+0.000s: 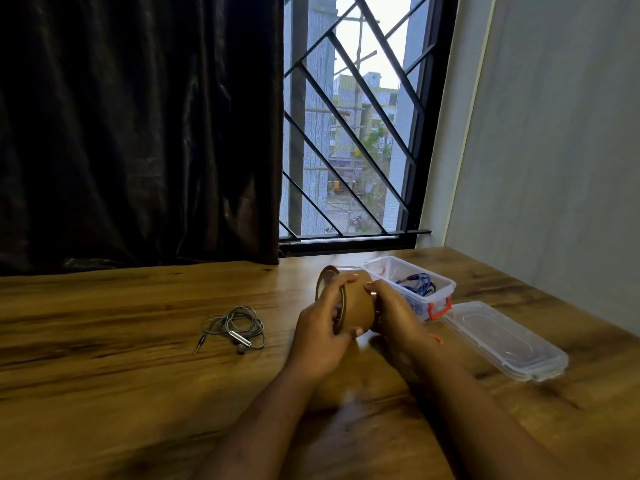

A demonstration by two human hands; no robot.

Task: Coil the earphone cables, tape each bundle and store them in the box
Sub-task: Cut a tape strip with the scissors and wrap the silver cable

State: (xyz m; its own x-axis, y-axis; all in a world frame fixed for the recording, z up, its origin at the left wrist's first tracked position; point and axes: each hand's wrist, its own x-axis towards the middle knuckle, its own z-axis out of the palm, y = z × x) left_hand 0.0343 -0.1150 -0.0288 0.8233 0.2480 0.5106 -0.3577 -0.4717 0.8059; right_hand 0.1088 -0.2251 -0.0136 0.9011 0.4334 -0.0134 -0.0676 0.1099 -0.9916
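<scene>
Daylight came through the window [353,133]; the room stayed dim, forearms blurred, edges bent by the wide lens.

left hand [320,327]: bare, left forearm [263,414] bare to frame edge | right hand [394,313]: bare, right forearm [485,403] bare, copper-coloured ring [372,294] on one finger | thin red strand [438,338] beside wrist, unclear

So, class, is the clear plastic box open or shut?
Open: the box is uncovered; its lid lies beside it on the table.
</scene>
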